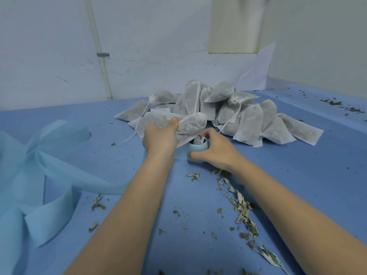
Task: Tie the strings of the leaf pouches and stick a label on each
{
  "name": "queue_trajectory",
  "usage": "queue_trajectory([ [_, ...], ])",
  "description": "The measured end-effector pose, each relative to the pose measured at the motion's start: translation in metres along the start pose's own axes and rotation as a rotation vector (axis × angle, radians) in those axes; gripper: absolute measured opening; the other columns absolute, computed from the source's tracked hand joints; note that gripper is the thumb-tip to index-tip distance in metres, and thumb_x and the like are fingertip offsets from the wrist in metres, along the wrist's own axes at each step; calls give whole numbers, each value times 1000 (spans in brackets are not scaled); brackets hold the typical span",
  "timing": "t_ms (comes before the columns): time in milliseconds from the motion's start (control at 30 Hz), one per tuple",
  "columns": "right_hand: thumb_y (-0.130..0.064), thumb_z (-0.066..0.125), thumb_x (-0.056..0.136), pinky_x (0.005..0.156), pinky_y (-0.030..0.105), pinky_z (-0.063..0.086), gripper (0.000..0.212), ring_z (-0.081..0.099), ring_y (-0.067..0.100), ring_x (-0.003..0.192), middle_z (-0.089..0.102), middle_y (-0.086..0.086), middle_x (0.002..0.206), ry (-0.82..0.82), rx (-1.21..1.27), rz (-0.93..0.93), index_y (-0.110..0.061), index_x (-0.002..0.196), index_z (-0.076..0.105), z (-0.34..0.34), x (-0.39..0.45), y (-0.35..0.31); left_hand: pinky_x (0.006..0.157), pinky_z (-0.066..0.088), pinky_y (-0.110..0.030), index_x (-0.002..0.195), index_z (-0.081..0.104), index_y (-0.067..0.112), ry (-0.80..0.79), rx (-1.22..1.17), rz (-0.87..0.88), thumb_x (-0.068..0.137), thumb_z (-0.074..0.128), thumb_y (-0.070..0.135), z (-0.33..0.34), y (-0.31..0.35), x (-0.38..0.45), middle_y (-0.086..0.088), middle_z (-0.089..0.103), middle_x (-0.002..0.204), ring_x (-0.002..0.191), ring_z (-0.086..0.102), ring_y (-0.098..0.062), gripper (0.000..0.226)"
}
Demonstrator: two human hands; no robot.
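The left hand (159,135) grips one white pouch (190,126) around its middle, thumb on top, holding it just above a roll of light blue tape (195,150). The right hand (213,150) is curled over that roll, fingers on its rim. Right behind sits a heap of filled pouches (238,112) with loose strings hanging out. Dried leaf bits (241,207) are scattered over the blue surface (297,185), and a long strip of pale blue fabric (49,171) loops around on the left.
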State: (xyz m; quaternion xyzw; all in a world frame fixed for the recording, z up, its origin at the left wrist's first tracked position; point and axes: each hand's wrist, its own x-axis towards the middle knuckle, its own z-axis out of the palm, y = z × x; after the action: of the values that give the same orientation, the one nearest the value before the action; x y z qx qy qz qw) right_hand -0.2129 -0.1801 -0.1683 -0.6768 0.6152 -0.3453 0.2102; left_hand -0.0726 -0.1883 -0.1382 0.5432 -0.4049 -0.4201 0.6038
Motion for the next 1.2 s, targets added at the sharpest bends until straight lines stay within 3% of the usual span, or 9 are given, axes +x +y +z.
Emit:
queue_trajectory([
  [100,-36,77,68,61,21,43,55,54,7,82,58,-4,99,3,3,26,-19,108,44,4,-2,-1,78,40,-24,119,59,11,79,169,47,89,60,34,0,-3,-2,-8,62,119,109,56,-26,39],
  [200,-37,79,70,57,13,37,56,51,0,81,55,-10,96,22,25,14,-20,110,44,7,-3,-5,78,37,-25,117,59,10,64,247,114,90,58,35,2,-2,-4,-8,62,119,110,55,-26,37],
  [333,-41,87,64,79,21,45,74,58,9,101,61,-8,114,14,130,28,-18,124,50,6,-7,-6,70,28,-21,112,57,6,59,341,182,92,56,34,4,0,-8,-10,62,117,111,52,-26,35],
  [433,-36,84,69,73,15,44,71,61,4,95,62,-11,112,-54,204,75,-24,129,48,-2,-14,-4,61,22,-20,110,56,4,59,377,202,93,55,34,3,1,-10,-12,61,116,109,52,-27,34],
  [500,-20,78,77,79,23,51,65,66,10,89,63,-7,116,-91,261,104,-22,135,47,-9,-18,2,61,21,-19,112,55,4,60,390,205,93,54,33,3,1,-9,-13,60,118,111,51,-28,35],
  [667,-10,74,81,85,35,57,29,71,13,76,74,-4,98,-34,347,49,-26,105,69,-13,-24,10,61,21,-18,114,54,5,54,391,191,94,54,34,1,1,-9,-12,59,121,113,51,-28,35],
  [833,-19,87,66,69,0,44,45,60,-17,67,65,-23,74,144,251,40,-14,108,73,-10,-19,14,62,22,-18,116,55,7,41,400,195,94,53,35,2,0,-7,-10,60,120,113,51,-27,35],
  [1000,-13,87,65,64,1,44,23,61,-15,64,63,-28,58,197,284,12,-25,81,75,-8,-21,14,61,22,-20,114,55,7,55,407,190,94,53,35,3,-1,-7,-9,61,117,110,52,-26,35],
  [1200,-16,88,63,62,4,46,24,62,-9,60,66,-23,57,257,294,5,-31,64,69,-6,-24,11,70,27,-22,113,55,7,62,382,173,93,53,35,2,-2,-8,-9,60,116,109,51,-26,34],
])
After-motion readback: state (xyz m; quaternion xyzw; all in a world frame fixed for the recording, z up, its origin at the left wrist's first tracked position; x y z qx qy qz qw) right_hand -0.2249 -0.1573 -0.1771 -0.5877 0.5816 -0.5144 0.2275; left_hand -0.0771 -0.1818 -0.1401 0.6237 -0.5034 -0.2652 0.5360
